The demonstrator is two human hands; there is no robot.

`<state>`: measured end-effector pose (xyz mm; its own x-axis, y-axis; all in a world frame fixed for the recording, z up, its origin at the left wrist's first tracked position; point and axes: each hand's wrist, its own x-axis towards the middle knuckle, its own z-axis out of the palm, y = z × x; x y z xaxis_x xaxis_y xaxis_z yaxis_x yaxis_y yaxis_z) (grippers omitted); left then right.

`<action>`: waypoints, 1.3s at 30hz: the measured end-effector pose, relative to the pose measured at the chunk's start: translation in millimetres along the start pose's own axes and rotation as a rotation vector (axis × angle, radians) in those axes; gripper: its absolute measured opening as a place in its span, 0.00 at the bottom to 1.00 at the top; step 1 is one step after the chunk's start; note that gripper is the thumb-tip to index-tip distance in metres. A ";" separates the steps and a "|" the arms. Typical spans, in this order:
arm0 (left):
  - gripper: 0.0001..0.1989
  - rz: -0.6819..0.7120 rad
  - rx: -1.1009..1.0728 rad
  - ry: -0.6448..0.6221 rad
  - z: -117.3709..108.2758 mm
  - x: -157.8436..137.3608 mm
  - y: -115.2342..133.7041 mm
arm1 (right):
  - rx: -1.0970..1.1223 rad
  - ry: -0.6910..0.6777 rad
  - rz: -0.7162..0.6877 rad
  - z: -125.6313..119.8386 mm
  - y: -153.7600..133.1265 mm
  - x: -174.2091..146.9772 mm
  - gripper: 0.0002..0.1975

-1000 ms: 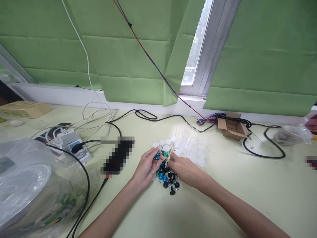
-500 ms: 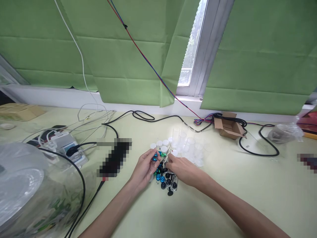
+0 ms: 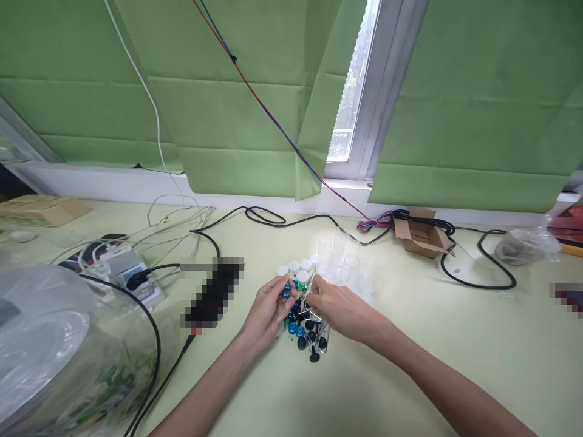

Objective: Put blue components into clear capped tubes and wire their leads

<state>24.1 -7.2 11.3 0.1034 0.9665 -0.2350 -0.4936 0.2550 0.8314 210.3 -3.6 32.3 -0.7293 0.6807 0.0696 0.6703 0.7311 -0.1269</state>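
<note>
My left hand (image 3: 266, 309) is closed, its fingertips pinching a small shiny blue metal part (image 3: 286, 290). Facing it, my right hand (image 3: 341, 306) is closed on a thin silvery rod (image 3: 311, 283) that shows at its fingertips; its exact kind is too small to make out. Under and between the hands lies a pile of small blue parts (image 3: 292, 328), green parts (image 3: 300, 286) and black knob-like pieces (image 3: 302, 343). Bent metal wire pieces (image 3: 325, 331) lie among the black ones. White round caps (image 3: 294, 266) and clear plastic tubes (image 3: 324, 252) stand just beyond my fingers.
A small open cardboard box (image 3: 421, 238) and coiled black cable (image 3: 478, 285) are at the back right, near a clear plastic bag (image 3: 528, 246). On the left are a power strip (image 3: 132, 279), a blurred-out black object (image 3: 214, 294) and a large plastic-wrapped roll (image 3: 45, 352).
My right hand's fingertips have shifted slightly up. My left hand keeps hold of the blue part. The whole view has moved slightly.
</note>
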 end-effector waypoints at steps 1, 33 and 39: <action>0.16 0.006 -0.002 -0.008 -0.7 0.3 0.1 | -0.002 0.013 -0.002 -1.1 0.1 -0.3 0.09; 0.17 0.043 0.112 -0.010 10.1 -9.2 -5.8 | 0.638 0.384 0.069 -37.6 -11.6 -9.1 0.14; 0.16 0.048 0.081 -0.011 8.8 -7.8 -7.6 | 0.842 0.297 0.119 -41.8 -13.0 -8.4 0.08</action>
<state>34.7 -16.5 11.2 0.0910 0.9778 -0.1890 -0.4270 0.2097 0.8796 213.5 -16.9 74.7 -0.5179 0.8188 0.2476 0.3310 0.4587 -0.8246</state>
